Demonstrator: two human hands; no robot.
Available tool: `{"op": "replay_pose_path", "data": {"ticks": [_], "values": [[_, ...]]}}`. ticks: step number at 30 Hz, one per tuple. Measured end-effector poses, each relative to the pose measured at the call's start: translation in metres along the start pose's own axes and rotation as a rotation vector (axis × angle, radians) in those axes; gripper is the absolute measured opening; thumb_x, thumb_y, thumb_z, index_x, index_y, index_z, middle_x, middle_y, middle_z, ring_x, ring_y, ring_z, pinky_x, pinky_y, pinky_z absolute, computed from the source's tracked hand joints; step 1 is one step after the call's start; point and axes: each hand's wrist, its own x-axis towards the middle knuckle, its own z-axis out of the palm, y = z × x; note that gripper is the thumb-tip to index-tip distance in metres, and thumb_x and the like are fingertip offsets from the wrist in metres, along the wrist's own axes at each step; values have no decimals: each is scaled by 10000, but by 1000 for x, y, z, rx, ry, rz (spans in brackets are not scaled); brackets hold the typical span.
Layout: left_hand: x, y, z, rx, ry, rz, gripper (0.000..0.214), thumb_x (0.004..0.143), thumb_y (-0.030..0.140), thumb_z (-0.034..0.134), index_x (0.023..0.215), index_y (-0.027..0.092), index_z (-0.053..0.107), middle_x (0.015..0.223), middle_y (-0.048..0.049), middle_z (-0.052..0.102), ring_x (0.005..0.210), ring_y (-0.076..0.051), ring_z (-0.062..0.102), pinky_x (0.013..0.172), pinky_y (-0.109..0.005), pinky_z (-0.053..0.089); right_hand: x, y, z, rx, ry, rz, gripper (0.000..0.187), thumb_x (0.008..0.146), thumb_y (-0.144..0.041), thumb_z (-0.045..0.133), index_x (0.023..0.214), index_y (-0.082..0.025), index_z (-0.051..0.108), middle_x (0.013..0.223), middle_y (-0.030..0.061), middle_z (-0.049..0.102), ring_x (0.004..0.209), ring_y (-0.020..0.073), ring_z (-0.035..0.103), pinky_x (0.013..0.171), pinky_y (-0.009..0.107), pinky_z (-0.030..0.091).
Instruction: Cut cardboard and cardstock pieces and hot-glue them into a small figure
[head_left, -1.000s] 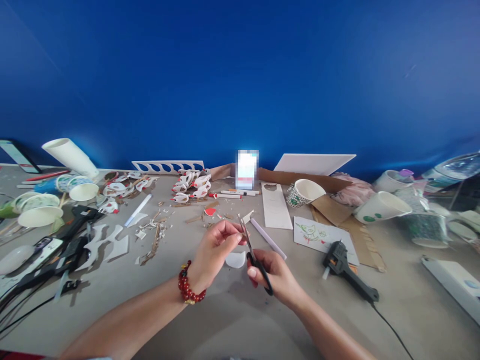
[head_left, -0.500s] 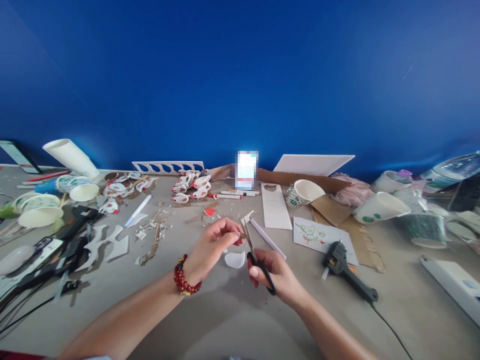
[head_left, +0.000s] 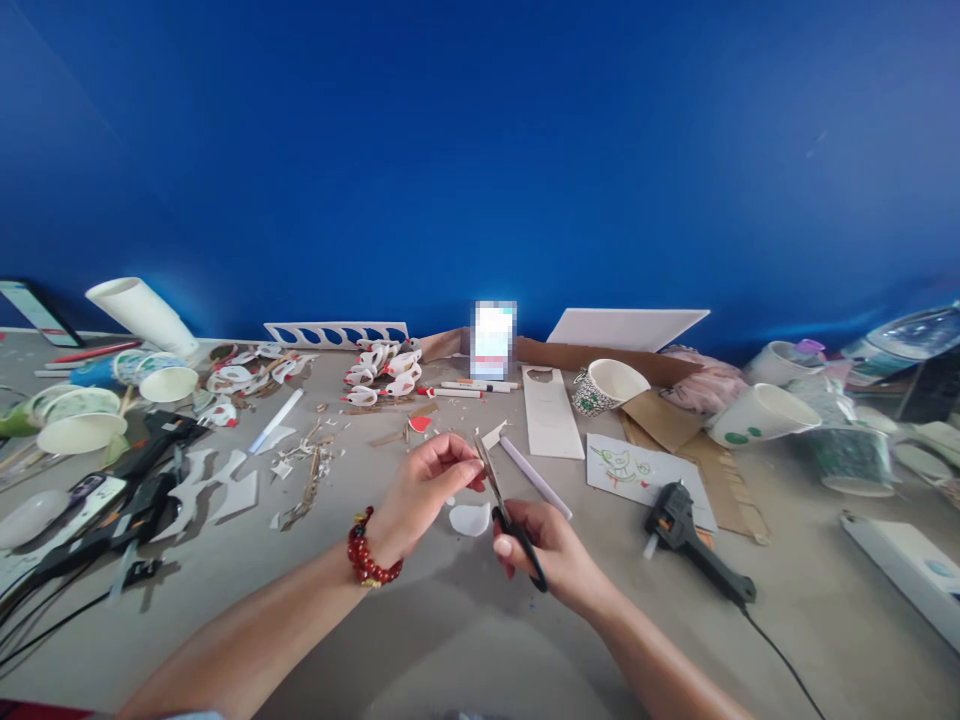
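The hands meet mid-bench [head_left: 450, 650]. The left hand [head_left: 424, 492] pinches a tiny scrap [head_left: 481, 473] above a white cut-out [head_left: 470, 519]. The right hand [head_left: 553, 552] is closed on the scissors [head_left: 504, 512]. The blades, shut half a second ago, have lifted and parted again, so the snipping seems to continue. A glue gun [head_left: 679, 525] lies to the right.

Right grip [head_left: 547, 545] holds black scissors [head_left: 504, 510], blades up. Left grip [head_left: 427, 485] pinched at blades, contents unclear. White cutout [head_left: 469, 519] on table [head_left: 450, 640] between grips; glue gun [head_left: 679, 525] right of right grip.

Left hand [head_left: 427, 490] in fingertip pinch, right hand [head_left: 553, 552] in closed grip alongside.
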Motion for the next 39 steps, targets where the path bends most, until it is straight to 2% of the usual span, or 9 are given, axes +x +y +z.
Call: {"op": "replay_pose_path", "data": {"ticks": [14,29,39], "values": [[0,2,-1,50,-27,-15,94,823,218,654,791,149,598,733,0,635,699,-115,622,696,-228,471,0,1,1,-12,-1,-3,562,716,-707,656,671,-163,521,550,-9,532,493,99,439,460,218,275],[-1,-2,-2,17,-34,-3,115,837,253,667,809,159,608,749,-1,643,725,-120,628,729,-233,481,0,4,-1,-73,24,-24,579,714,-736,629,655,-177,484,538,-38,439,483,94,397,446,225,228],[1,-5,-1,-18,-10,7,147,832,284,687,819,158,613,764,-10,659,724,-127,636,738,-250,498,1,0,-1,-106,62,-36,621,685,-783,607,619,-189,437,532,-54,365,487,80,312,441,227,192]]}}
